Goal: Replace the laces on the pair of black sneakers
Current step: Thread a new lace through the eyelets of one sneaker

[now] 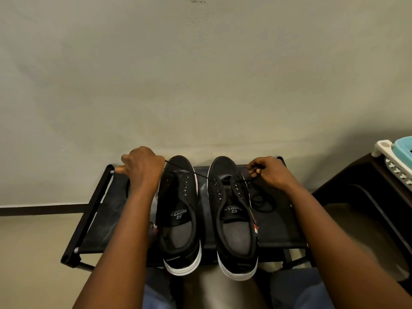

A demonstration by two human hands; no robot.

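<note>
Two black sneakers with white soles stand side by side, toes toward the wall, on a low black rack. The left sneaker shows bare eyelets. A black lace runs taut from the lowest eyelets of the right sneaker across the left sneaker's toe to my left hand, which grips its end. My right hand pinches the other part of this lace just right of the right sneaker. More black lace lies coiled on the rack beside the right shoe.
A beige wall rises right behind the rack. A dark cabinet stands at the right with a white and teal object on top. My knees in blue trousers are below the rack's front edge.
</note>
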